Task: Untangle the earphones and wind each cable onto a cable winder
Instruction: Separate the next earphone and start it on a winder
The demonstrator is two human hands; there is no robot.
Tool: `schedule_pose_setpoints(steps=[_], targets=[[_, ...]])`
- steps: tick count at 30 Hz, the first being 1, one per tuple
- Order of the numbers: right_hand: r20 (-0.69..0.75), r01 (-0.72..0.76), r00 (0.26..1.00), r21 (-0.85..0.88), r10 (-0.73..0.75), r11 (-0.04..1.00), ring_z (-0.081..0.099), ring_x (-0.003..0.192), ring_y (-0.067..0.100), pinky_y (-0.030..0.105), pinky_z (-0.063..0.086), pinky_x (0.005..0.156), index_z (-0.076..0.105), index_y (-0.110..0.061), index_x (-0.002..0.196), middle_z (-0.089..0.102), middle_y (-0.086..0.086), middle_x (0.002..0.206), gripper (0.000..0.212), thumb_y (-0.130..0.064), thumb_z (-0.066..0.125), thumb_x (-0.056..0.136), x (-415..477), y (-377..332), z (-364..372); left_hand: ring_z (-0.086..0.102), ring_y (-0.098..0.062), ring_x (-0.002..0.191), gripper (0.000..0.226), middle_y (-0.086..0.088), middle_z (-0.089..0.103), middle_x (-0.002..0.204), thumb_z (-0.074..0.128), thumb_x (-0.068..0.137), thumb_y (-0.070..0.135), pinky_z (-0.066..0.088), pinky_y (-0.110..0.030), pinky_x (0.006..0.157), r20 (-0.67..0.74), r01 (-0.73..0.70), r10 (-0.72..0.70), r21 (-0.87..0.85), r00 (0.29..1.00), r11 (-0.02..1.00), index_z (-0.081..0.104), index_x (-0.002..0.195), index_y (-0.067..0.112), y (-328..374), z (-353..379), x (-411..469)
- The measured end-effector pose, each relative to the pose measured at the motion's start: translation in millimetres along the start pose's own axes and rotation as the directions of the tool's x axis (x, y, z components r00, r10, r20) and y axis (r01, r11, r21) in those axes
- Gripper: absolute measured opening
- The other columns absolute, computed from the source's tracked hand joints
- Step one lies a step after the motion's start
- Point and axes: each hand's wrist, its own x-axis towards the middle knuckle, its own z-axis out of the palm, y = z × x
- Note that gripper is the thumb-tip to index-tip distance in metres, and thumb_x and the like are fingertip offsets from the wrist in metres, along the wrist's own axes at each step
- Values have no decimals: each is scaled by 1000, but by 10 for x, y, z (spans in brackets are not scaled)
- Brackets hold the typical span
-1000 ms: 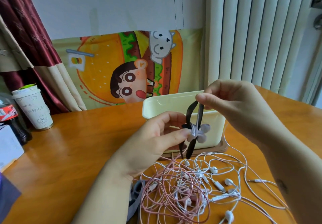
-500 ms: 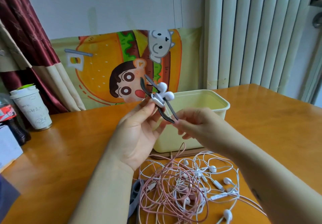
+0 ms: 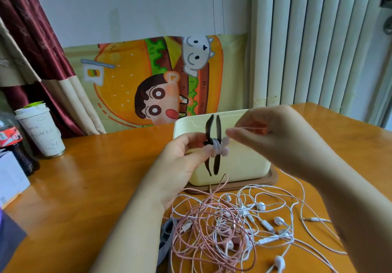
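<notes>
Moved since half a second ago: the cable winder (image 3: 217, 162) has come down from a tilted position in front of the cartoon poster and now stands upright before the cream box (image 3: 244, 166), near the centre of view. The right hand (image 3: 275, 137), formerly below the winder at its lower strip, has shifted to the winder's 3 o'clock.

Grip, left hand (image 3: 182, 151): thumb and fingers pinch the winder at its middle, from 9 o'clock. Several pale turns of cable and what appear to be earbuds sit at that middle.

Grip, right hand: fingertips pinch a thin pale cable (image 3: 250, 128) drawn out sideways from the winder.

Assessment: the hand change points to winding in progress, with a fresh turn being led on or the tail being secured; which of the two cannot be told.

Outstanding: the remaining earphones (image 3: 222, 226), pink and white, lie tangled on the table (image 3: 84, 177) at 6 o'clock of the winder. Most of the task appears still to be done
</notes>
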Motion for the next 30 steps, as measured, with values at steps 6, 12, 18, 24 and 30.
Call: schedule_pose_setpoints(steps=[6, 12, 18, 24, 30], targets=[[-25, -18, 1000, 40, 19, 999, 59, 67, -10, 4, 41, 56, 67, -24, 72, 61, -16, 63, 30, -51, 61, 63, 13, 33, -97, 67, -1, 96, 28, 11, 74, 100, 67, 80, 22, 49, -19, 89, 192, -24, -8, 166, 981, 986, 65, 108, 22, 62, -35, -54], [-18, -17, 1000, 149, 20, 989, 55, 55, 1, 12, 41, 52, 68, -17, 69, 64, -5, 60, 45, -60, 61, 57, 22, 85, -86, 66, -24, 108, 36, -7, 68, 118, 71, 83, 25, 51, -39, 99, 330, -25, -32, 166, 943, 986, 62, 117, 16, 87, -115, -76], [103, -151, 987, 324, 124, 934, 50, 61, 14, 23, 39, 59, 66, -8, 69, 61, 10, 63, 50, -58, 62, 62, 36, 220, 57, 65, -25, 109, 43, -11, 69, 117, 78, 75, 15, 53, -37, 95, 404, 1, 66, -164, 912, 986, 65, 116, 6, 97, -143, -96], [157, -250, 965, 324, 208, 913, 54, 58, 7, 23, 48, 62, 63, -20, 67, 60, -4, 59, 36, -54, 53, 72, 29, 194, 334, 72, -10, 82, 16, 0, 76, 88, 75, 65, 25, 54, -29, 82, 158, 87, 6, -573, 987, 815, 80, 79, 20, 108, -40, 7], [215, -127, 971, 80, 107, 989, 58, 69, 5, 18, 47, 62, 72, -24, 95, 62, -13, 70, 17, -32, 57, 91, -10, 103, 335, 65, -5, 75, 20, 6, 67, 85, 61, 74, 22, 45, -28, 80, -63, 124, -242, -718, 968, 685, 70, 92, 20, 78, -44, 68]])
